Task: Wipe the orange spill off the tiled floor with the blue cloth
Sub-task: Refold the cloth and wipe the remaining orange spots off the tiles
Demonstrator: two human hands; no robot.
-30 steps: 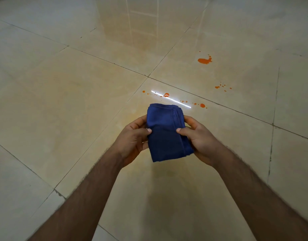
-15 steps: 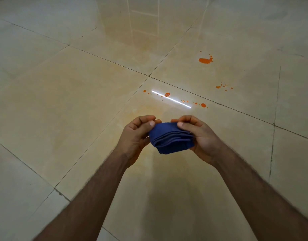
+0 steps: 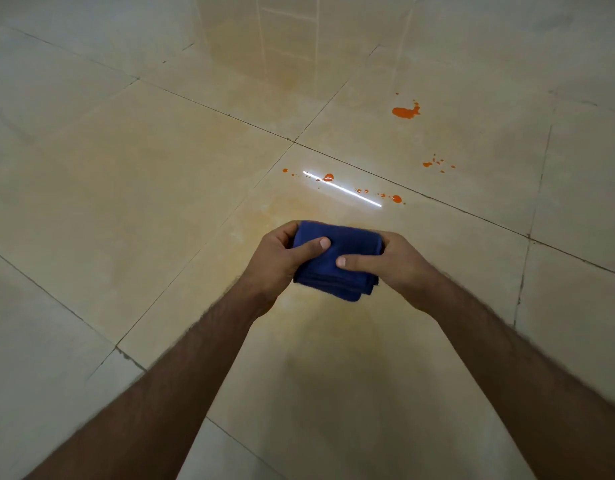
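A folded blue cloth is held between both hands above the floor at the centre of the view. My left hand grips its left side with the thumb on top. My right hand grips its right side, thumb pressed across the top. Orange spill marks lie on the tiled floor beyond the hands: a large blot at the far right, a cluster of small drops, and a line of drops ending in a round one just ahead of the cloth.
Glossy beige floor tiles with dark grout lines fill the view. A thin bright light reflection crosses the near drops. A wall's reflection shows at the top.
The cloth went from hanging long between my hands to folded over into a compact pad. Both hands have closed in on it, thumbs now on top.
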